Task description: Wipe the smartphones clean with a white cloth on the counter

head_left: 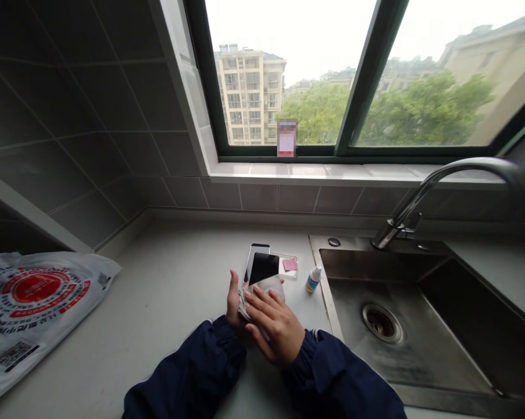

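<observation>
My left hand (pixel 234 299) holds a black-screened phone (pixel 264 266) from below, its thumb sticking up along the left side. Over the lower part of the screen lies a pale grey cloth (pixel 271 284), pressed down under the fingers of my right hand (pixel 276 323). Behind the held phone, a second phone-like slab (pixel 259 249) with a pale face rests on the counter. Beside it is a clear phone case (pixel 293 273) with a small pink square (pixel 289 265) on it. To the right stands a small spray bottle (pixel 313 279) with a white cap.
A steel sink (pixel 325 291) is set into the counter (pixel 179 273) at right, with a curved chrome faucet (pixel 423 186) behind it. At left lies a white plastic bag (pixel 39 302) with red print. A window (pixel 288 152) and its sill (pixel 245 170) span the back.
</observation>
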`<state>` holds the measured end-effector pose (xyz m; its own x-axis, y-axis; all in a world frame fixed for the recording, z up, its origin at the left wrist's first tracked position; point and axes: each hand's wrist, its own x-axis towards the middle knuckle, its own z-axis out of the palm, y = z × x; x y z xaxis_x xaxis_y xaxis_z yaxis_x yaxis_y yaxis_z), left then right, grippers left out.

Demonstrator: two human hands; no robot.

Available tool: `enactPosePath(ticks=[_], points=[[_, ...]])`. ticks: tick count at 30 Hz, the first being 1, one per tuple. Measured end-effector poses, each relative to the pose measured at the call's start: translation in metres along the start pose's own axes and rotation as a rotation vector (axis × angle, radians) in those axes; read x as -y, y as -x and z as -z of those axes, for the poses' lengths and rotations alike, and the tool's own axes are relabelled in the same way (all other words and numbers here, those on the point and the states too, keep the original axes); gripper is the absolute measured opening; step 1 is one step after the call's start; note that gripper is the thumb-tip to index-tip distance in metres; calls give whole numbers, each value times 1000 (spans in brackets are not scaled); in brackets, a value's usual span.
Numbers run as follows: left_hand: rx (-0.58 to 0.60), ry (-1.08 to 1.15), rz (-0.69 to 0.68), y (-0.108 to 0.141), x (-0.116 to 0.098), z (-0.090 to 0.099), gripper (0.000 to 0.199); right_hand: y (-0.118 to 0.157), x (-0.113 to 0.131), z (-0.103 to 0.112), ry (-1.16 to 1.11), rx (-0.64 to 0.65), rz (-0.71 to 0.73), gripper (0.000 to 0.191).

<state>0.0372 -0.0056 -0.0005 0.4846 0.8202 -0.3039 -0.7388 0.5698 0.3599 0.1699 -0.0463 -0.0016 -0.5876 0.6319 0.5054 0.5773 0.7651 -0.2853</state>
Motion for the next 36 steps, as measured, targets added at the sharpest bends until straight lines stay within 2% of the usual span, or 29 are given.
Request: enactPosePath(ticks=[1, 3, 5, 7, 12, 20, 22, 27, 31, 36], points=[[3, 8, -24, 0, -2, -1, 91, 0, 1, 1, -18, -15, 12, 39], [86, -20, -48, -1, -5, -2, 93, -1, 3, 5, -63, -49, 49, 35], [174, -45, -14, 0, -8, -2, 99, -2, 5, 9, -115, -77, 91, 29], [213, -51, -7, 1, -10, -2, 102, -3, 6, 13, -158, -94, 120, 22], [184, -81, -36, 0, -10, -1, 102, -5, 2, 16, -197, -97, 125, 18], [206, -14, -42, -3, -9, 0, 98, -4, -5, 19, -236, 28, 101, 20], [228, -9, -31, -3, -10, 1, 98, -4, -6, 20, -234, 62, 97, 25], [248, 3, 30, -4, -4, 4, 93, -2, -14, 15, -144, 110, 59, 56], [177, -83, -136, -6, 9, 8, 68, 0, -21, 6, 14, 51, -53, 64], [260, -370, -255, -4, 14, 8, 59, 3, -21, -4, 107, -104, -210, 74]])
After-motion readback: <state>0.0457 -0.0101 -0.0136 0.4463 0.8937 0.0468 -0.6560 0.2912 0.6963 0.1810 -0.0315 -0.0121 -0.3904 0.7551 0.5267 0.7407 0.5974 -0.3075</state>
